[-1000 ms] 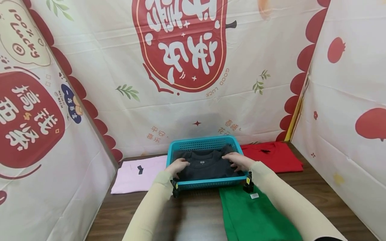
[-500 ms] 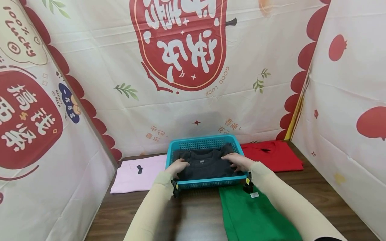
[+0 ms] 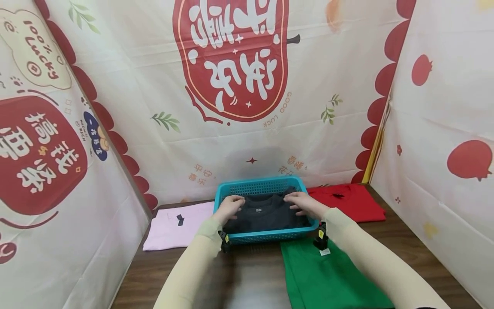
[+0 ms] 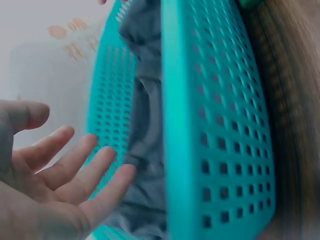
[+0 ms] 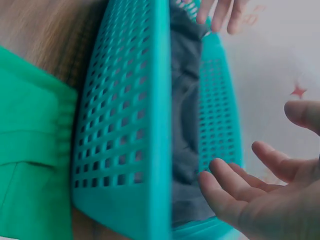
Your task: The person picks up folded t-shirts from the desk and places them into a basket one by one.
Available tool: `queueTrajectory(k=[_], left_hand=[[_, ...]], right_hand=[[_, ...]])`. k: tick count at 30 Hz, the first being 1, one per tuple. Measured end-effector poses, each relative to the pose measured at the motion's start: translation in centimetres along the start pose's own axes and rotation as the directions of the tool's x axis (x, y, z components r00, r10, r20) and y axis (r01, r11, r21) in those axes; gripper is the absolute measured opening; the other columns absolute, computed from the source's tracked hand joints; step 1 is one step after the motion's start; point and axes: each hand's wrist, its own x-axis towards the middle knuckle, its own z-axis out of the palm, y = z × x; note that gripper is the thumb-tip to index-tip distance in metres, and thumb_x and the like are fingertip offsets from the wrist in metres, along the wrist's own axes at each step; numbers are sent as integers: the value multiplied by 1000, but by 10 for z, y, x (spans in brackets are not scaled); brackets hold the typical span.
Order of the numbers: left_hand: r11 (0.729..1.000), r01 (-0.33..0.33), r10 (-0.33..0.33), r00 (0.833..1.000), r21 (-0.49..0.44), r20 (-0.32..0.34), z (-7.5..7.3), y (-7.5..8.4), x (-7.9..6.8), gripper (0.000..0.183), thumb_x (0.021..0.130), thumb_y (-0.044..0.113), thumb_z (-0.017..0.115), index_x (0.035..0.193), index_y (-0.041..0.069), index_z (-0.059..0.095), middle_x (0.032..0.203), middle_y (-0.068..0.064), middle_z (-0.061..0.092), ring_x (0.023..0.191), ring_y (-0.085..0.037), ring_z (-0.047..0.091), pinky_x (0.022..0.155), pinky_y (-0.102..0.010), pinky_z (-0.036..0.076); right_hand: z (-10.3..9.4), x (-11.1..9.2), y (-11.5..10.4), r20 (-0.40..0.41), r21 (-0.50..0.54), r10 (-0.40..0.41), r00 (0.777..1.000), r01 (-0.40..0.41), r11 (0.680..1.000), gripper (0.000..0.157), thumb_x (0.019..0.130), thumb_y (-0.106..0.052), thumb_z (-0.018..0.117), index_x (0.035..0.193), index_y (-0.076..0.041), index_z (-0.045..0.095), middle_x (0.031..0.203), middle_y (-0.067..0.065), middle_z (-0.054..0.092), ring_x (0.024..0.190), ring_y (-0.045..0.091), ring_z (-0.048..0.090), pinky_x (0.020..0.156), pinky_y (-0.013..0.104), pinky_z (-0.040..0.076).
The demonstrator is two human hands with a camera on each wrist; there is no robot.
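A folded dark grey shirt [image 3: 264, 216] with a small neck label lies inside a turquoise plastic basket [image 3: 266, 234]. Over the left part of the basket is my left hand [image 3: 230, 207]; in the left wrist view its fingers [image 4: 80, 170] are spread and loosely bent, with nothing held. My right hand [image 3: 306, 204] hovers over the right part, and the right wrist view shows its fingers [image 5: 230, 185] apart and relaxed, also holding nothing. Both hands stand just above the shirt; whether a fingertip touches it I cannot tell.
To the left of the basket lies a folded pink shirt [image 3: 175, 227]. A folded red shirt [image 3: 356, 204] lies to the right, and a green shirt [image 3: 328, 274] in front right, partly under my right forearm. Printed cloth walls [image 3: 216, 146] enclose the wooden table [image 3: 247, 274].
My hands have come off the grey shirt, the left one rising most clearly, and their fingers have loosened. The shirt stays in the basket. The head view has shifted slightly.
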Motion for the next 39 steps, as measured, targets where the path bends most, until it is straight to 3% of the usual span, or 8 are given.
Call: queueTrajectory(k=[6,11,20,25,30,35,39], left_hand=[[994,-87,88,996,-58,9,6,21,-17,34,101,27,52,130,9,60,122,-15,63,107,-29,61,83,-42,54],[985,-149,153,987,-84,51,16,35,-34,33,101,27,52,128,10,61,120,-15,64,106,-28,62,84,-43,53],[969,-219,234,962,-115,142,41,42,-63,30,99,29,56,124,14,63,112,-6,67,100,-26,64,83,-47,53],[962,-230,257,944,-148,207,58,39,-84,30,99,30,57,124,15,63,113,-7,66,99,-25,64,79,-43,55],[959,-224,266,925,-176,272,78,30,-102,31,98,27,59,124,11,63,109,-11,67,93,-24,66,71,-37,56],[970,-155,215,908,-189,359,100,18,-117,30,96,24,60,124,11,63,97,-3,70,87,-24,67,67,-39,56],[978,-110,173,901,-177,397,112,6,-123,29,96,24,61,123,13,64,92,2,70,86,-26,67,65,-39,55]], right_hand=[[-3,-27,-19,-36,-28,-96,995,95,995,52,101,-32,51,142,0,43,145,25,39,127,42,45,101,54,41],[-10,-55,-24,-77,-56,-162,984,158,986,54,100,-35,53,141,-1,45,144,25,41,123,40,50,99,53,42],[-29,-109,-5,-163,-104,-228,960,213,972,59,99,-39,54,140,2,45,137,28,47,113,38,57,89,42,52],[-40,-135,20,-198,-125,-238,951,216,968,58,100,-35,51,139,7,43,130,27,54,103,29,63,88,44,52],[-52,-152,57,-258,-158,-181,949,143,977,58,100,-35,53,137,9,46,124,25,58,101,30,64,87,49,52],[-60,-164,92,-307,-231,-106,946,34,972,61,99,-38,54,134,10,47,127,31,53,101,35,64,82,49,53],[-67,-170,115,-320,-221,-39,947,-34,975,61,99,-38,54,133,12,48,123,32,56,100,37,64,78,47,54]])
